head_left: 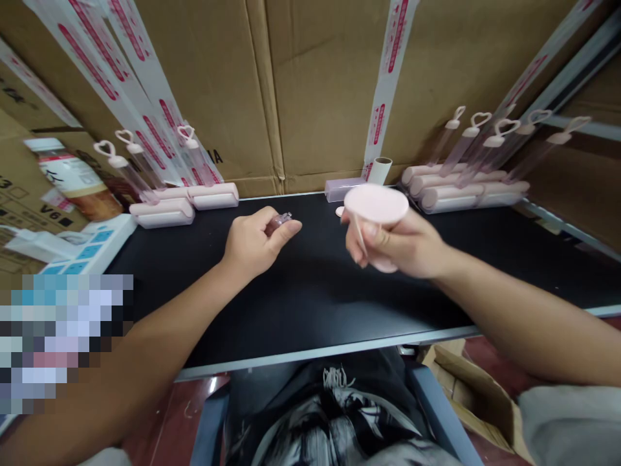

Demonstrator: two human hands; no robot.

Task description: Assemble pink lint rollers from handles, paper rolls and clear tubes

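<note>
My left hand (pixel 255 241) is closed above the black table, thumb and fingers pinched on a small clear purplish plastic piece (pixel 281 220). Its far end sticks out past the fingertips; the rest is hidden in the palm. To the right, my right hand (pixel 402 243) is wrapped round a pale pink plastic part with a flat oval face (pixel 376 204), somewhat blurred. Behind that hand lie a clear lilac box-shaped piece (pixel 344 189) and a small pink disc (pixel 339 211), partly covered. A white cardboard-like tube (pixel 380 170) stands beside them.
Pink rollers with clear, heart-topped handles stand at the back left (pixel 162 212) and back right (pixel 475 194). Left are a drink bottle (pixel 77 178) and a power strip (pixel 90 249). Taped cardboard boxes (pixel 320 97) wall the back. An open carton (pixel 470 395) sits below, right.
</note>
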